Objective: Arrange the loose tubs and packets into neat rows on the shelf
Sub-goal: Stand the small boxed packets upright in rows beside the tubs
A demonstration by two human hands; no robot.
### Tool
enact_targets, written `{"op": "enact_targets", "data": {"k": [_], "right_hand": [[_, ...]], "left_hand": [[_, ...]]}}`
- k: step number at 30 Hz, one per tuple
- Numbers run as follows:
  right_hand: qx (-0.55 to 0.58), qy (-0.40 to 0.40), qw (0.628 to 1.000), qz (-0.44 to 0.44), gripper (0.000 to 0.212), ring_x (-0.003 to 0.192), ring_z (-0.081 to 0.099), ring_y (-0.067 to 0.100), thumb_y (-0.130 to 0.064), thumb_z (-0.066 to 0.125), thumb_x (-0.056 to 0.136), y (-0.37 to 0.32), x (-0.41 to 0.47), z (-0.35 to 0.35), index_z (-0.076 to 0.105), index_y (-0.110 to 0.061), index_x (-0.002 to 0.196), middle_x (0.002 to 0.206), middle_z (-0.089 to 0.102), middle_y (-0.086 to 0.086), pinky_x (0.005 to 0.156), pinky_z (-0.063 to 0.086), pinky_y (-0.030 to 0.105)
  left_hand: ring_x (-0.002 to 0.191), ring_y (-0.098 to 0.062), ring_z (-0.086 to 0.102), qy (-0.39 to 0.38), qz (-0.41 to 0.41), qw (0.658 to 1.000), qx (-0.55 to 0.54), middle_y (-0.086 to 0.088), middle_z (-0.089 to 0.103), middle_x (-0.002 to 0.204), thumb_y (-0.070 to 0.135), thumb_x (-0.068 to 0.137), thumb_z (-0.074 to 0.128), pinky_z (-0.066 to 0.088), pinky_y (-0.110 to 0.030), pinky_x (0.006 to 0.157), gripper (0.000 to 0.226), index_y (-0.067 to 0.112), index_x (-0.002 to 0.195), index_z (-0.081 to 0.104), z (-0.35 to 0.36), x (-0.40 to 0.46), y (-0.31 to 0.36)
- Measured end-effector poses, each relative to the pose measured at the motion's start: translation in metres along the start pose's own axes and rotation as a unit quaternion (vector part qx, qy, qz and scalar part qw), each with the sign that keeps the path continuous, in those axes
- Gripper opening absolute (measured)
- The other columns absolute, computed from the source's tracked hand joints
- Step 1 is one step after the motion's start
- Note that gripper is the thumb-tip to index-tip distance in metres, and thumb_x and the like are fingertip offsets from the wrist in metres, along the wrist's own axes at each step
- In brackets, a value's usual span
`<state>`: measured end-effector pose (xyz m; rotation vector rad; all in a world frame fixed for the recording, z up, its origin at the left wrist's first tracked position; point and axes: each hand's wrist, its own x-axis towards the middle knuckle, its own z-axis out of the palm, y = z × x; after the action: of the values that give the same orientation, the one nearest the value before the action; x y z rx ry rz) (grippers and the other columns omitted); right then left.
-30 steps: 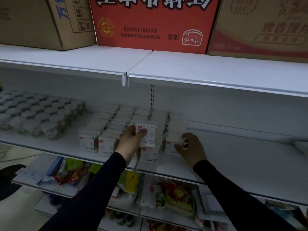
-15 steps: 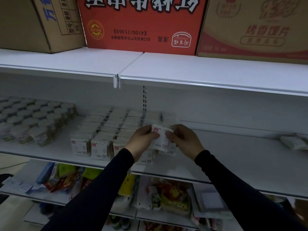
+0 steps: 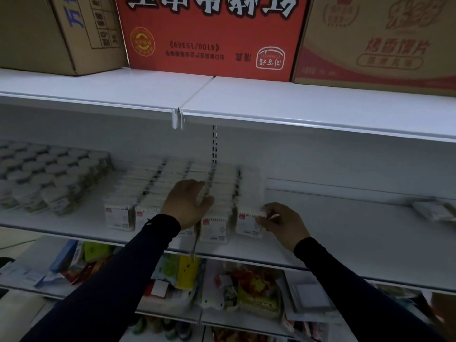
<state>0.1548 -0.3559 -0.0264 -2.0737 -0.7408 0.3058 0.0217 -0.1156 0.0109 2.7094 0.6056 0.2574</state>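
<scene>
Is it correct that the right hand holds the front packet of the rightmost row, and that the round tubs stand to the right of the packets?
Not quite. The right hand does grip the front packet of the rightmost row, but the round tubs stand to the left of the packets, not to the right. The head view shows this. The left hand rests on the middle rows.

Bare shelf (image 3: 345,233) right of the packet rows (image 3: 187,183), loose packet (image 3: 430,210) far right.
</scene>
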Motion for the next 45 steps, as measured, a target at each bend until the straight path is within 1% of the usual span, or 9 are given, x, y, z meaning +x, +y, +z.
{"op": "enact_targets", "data": {"k": [5, 9, 14, 22, 28, 31, 34, 39, 45], "right_hand": [[-0.090, 0.011, 0.996, -0.013, 0.032, 0.087, 0.059, 0.016, -0.033, 0.065, 0.090, 0.002, 0.004, 0.011, 0.060, -0.019, 0.117, 0.100, 0.055, 0.000, 0.080, 0.042, 0.019], [-0.108, 0.036, 0.993, -0.032, 0.027, 0.073, 0.054, 0.000, -0.030, 0.066, 0.089, 0.001, 0.005, 0.014, 0.059, -0.019, 0.114, 0.097, 0.049, -0.004, 0.067, 0.037, 0.004], [-0.101, 0.044, 0.993, -0.041, 0.025, 0.077, 0.058, 0.007, -0.029, 0.068, 0.087, 0.004, 0.002, 0.019, 0.054, -0.025, 0.107, 0.106, 0.044, -0.005, 0.073, 0.048, 0.018], [-0.079, 0.075, 0.992, -0.063, 0.052, 0.104, 0.049, 0.007, -0.035, 0.070, 0.084, 0.003, -0.003, 0.015, 0.048, -0.023, 0.130, 0.121, 0.041, -0.006, 0.090, 0.040, 0.016], [-0.168, 0.096, 0.976, -0.099, 0.056, 0.119, 0.039, 0.004, -0.045, 0.055, 0.091, 0.001, -0.010, -0.017, 0.043, -0.022, 0.141, 0.136, 0.042, -0.005, 0.103, 0.031, 0.018], [-0.224, 0.111, 0.965, -0.083, 0.061, 0.137, 0.030, 0.012, -0.049, 0.051, 0.091, 0.010, -0.023, -0.042, 0.039, -0.023, 0.144, 0.150, 0.035, -0.001, 0.111, 0.021, 0.022], [-0.254, 0.148, 0.954, -0.054, 0.061, 0.141, 0.027, 0.016, -0.047, 0.053, 0.091, 0.022, -0.045, -0.072, 0.040, -0.021, 0.144, 0.153, 0.031, -0.001, 0.110, 0.017, 0.022], [-0.281, 0.206, 0.937, 0.016, 0.058, 0.140, 0.029, 0.022, -0.044, 0.056, 0.091, 0.060, -0.086, -0.133, 0.044, -0.019, 0.142, 0.153, 0.033, 0.004, 0.112, 0.027, 0.032], [-0.297, 0.237, 0.918, 0.110, 0.057, 0.139, 0.030, 0.022, -0.047, 0.051, 0.094, 0.131, -0.121, -0.222, 0.041, -0.021, 0.144, 0.153, 0.032, 0.004, 0.110, 0.031, 0.036]], "left_hand": [[0.149, -0.024, 0.005, -0.064, 0.006, 0.993, 0.098, -0.002, 0.008, 0.163, 0.072, 0.091, 0.019, 0.003, -0.038, 0.121, 0.080, 0.026, 0.155, 0.014, 0.015, 0.003, -0.013], [0.149, -0.024, 0.004, -0.078, 0.014, 0.991, 0.111, -0.002, 0.005, 0.164, 0.070, 0.094, 0.020, 0.002, -0.042, 0.121, 0.075, 0.028, 0.155, 0.007, 0.024, 0.001, -0.016], [0.150, -0.022, 0.001, -0.077, 0.019, 0.989, 0.121, -0.001, 0.003, 0.164, 0.066, 0.096, 0.018, -0.002, -0.042, 0.121, 0.072, 0.029, 0.156, 0.003, 0.027, 0.000, -0.016], [0.149, -0.023, 0.007, -0.061, 0.023, 0.991, 0.116, -0.003, 0.009, 0.163, 0.071, 0.093, 0.018, 0.002, -0.042, 0.121, 0.078, 0.027, 0.156, 0.009, 0.025, 0.002, -0.015], [0.148, -0.021, 0.012, -0.031, 0.082, 0.994, 0.061, -0.001, 0.018, 0.161, 0.081, 0.072, -0.003, 0.000, -0.036, 0.121, 0.104, 0.023, 0.155, 0.019, 0.013, 0.008, 0.004], [0.146, -0.020, 0.017, -0.017, 0.145, 0.989, 0.029, -0.002, 0.025, 0.159, 0.076, 0.076, -0.001, 0.002, -0.032, 0.120, 0.098, 0.021, 0.153, 0.026, 0.014, 0.015, 0.029], [0.143, -0.020, 0.025, -0.026, 0.206, 0.978, -0.002, -0.004, 0.032, 0.156, 0.068, 0.084, 0.011, 0.007, -0.029, 0.119, 0.086, 0.018, 0.150, 0.033, 0.020, 0.022, 0.068], [0.136, -0.025, 0.039, -0.021, 0.306, 0.951, -0.050, -0.008, 0.046, 0.146, 0.065, 0.083, 0.015, 0.013, -0.027, 0.116, 0.086, 0.011, 0.142, 0.047, 0.046, 0.026, 0.152], [0.132, -0.023, 0.041, -0.051, 0.355, 0.931, -0.068, -0.006, 0.048, 0.144, 0.065, 0.084, 0.016, 0.022, -0.028, 0.115, 0.085, 0.012, 0.142, 0.048, 0.096, 0.030, 0.262]]}}
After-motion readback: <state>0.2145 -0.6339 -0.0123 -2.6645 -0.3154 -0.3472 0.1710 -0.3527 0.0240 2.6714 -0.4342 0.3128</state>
